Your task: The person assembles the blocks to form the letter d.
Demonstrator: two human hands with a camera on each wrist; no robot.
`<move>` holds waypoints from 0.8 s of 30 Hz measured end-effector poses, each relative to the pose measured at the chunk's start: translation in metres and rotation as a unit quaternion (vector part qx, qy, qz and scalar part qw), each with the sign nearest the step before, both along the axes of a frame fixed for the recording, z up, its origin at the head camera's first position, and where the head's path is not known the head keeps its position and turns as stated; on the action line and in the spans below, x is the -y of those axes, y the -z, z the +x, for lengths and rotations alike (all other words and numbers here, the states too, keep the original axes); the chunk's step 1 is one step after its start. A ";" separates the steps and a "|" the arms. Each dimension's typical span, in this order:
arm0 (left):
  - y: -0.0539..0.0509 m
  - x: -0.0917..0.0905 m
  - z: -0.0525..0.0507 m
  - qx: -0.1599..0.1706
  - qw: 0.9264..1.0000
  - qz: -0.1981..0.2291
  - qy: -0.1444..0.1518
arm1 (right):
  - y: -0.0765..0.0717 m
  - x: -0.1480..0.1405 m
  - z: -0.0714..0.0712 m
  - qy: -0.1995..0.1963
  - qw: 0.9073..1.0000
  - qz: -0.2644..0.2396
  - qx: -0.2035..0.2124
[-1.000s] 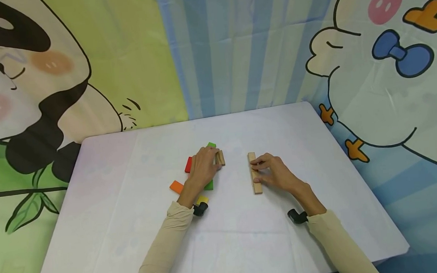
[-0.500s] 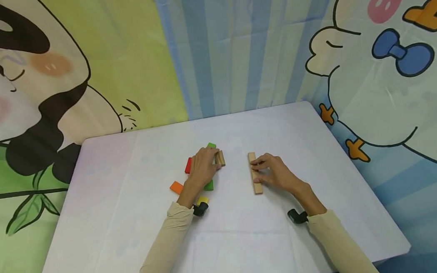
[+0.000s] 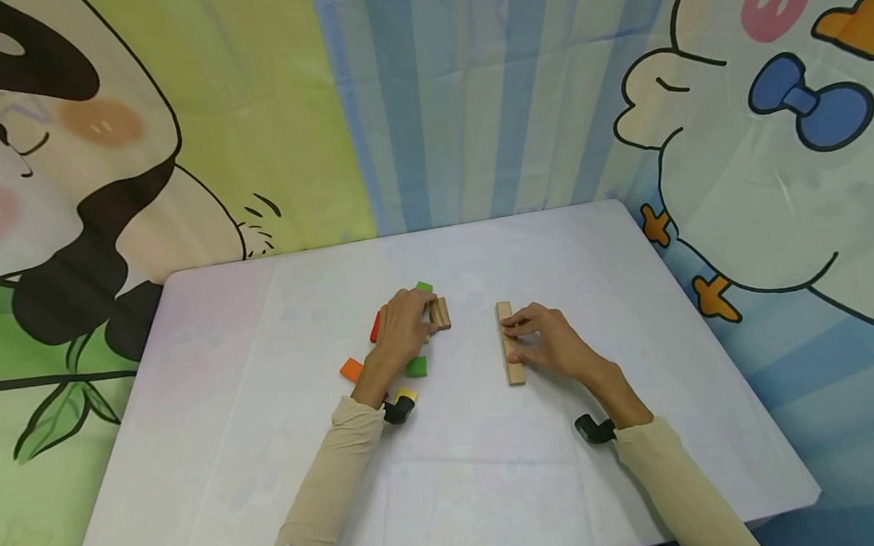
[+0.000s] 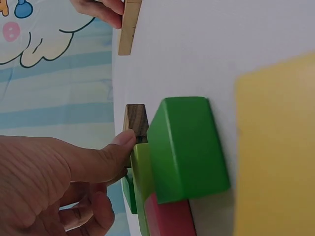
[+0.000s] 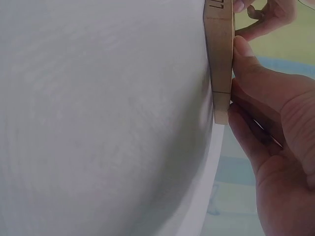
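My left hand (image 3: 403,325) pinches a dark wooden block (image 4: 136,118) between thumb and fingers, partly hidden by the hand. Beside it are a lime-green block (image 4: 141,172), a green block (image 4: 184,147) and a pinkish-red block (image 4: 170,216). To the right, a narrow row of light wooden blocks (image 3: 511,370), set end to end, lies on the white table (image 3: 595,280). My right hand (image 3: 557,345) holds this row near its middle, fingertips across its top and thumb at the near side. Dark markings show on the row's side in the right wrist view.
Around my left hand lie a red block (image 3: 374,328), an orange block (image 3: 351,369), a yellow block (image 3: 408,394) and a bright green block (image 3: 424,287). A cartoon-printed cloth (image 3: 464,96) hangs behind the table.
Both hands stay almost in place. My left hand and wrist shift very slightly up and left, and the blocks near them look unmoved. The whole head view shifts slightly.
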State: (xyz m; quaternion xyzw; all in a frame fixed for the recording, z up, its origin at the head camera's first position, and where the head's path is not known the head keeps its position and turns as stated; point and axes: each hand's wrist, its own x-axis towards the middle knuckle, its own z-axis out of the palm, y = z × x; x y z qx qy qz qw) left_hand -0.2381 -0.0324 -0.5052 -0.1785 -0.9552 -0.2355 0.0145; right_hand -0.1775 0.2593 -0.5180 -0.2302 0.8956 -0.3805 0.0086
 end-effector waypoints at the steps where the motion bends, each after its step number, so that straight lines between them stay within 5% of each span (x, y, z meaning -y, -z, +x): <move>1: 0.000 -0.001 -0.001 0.000 1.000 0.000 0.000 | 0.000 0.000 0.000 0.000 1.000 0.001 0.001; 18: -0.002 -0.026 -0.025 0.010 1.000 0.009 0.027 | -0.002 0.000 0.000 0.001 1.000 0.009 0.002; 24: -0.004 -0.031 -0.033 0.029 0.999 0.027 0.016 | -0.003 -0.001 0.000 0.002 1.000 0.007 0.006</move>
